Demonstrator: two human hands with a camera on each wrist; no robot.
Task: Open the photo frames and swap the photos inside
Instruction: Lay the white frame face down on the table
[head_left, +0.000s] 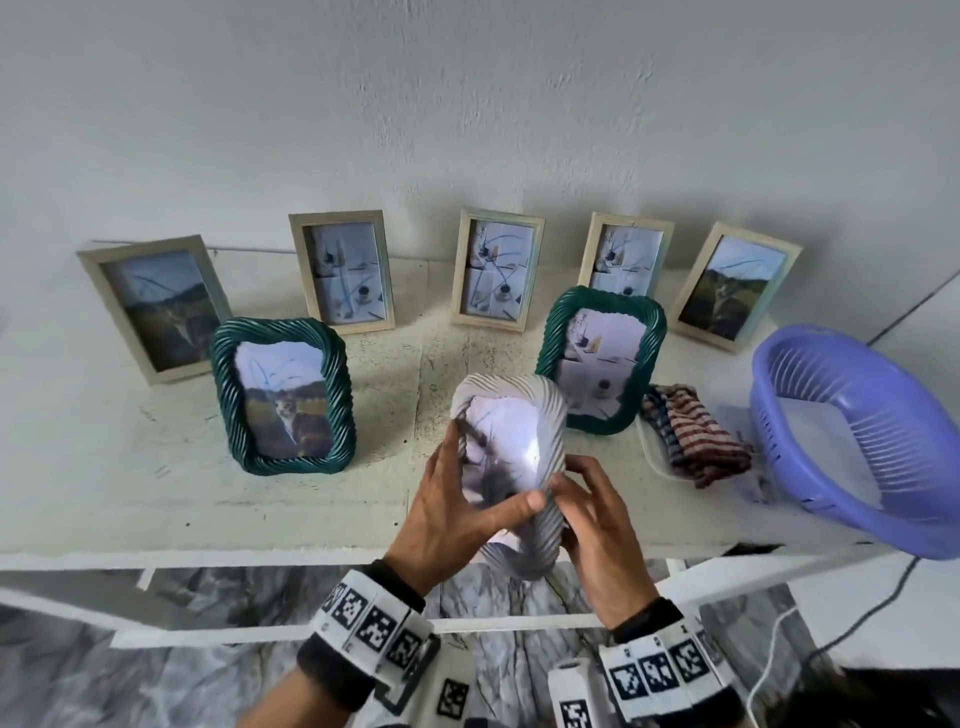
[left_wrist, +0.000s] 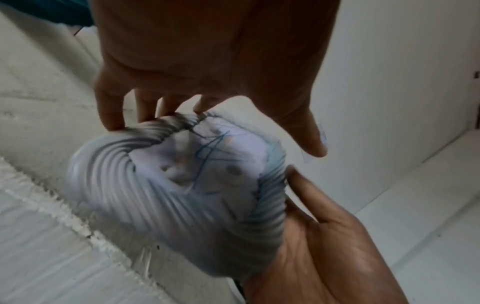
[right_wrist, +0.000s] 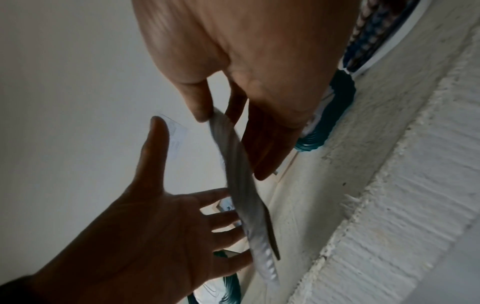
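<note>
A grey twisted-rope photo frame (head_left: 551, 525) is held tilted in the air over the table's front edge, its photo (head_left: 501, 441) facing up. It looks blurred. My right hand (head_left: 597, 535) pinches the frame's right rail; in the right wrist view, the right hand (right_wrist: 246, 51) has thumb and fingers on either side of the frame (right_wrist: 241, 174). My left hand (head_left: 462, 499) is spread, its fingertips on the left rail. In the left wrist view, the left hand (left_wrist: 207, 61) touches the frame (left_wrist: 124, 185) with its thumb stretched clear. The frame's back is hidden.
Two green rope frames (head_left: 283, 397) (head_left: 602, 358) stand on the white table (head_left: 156, 509), with several pale wooden frames (head_left: 340, 270) behind them by the wall. At the right are a striped cloth (head_left: 691, 441) and a purple basket (head_left: 862, 431) overhanging the edge.
</note>
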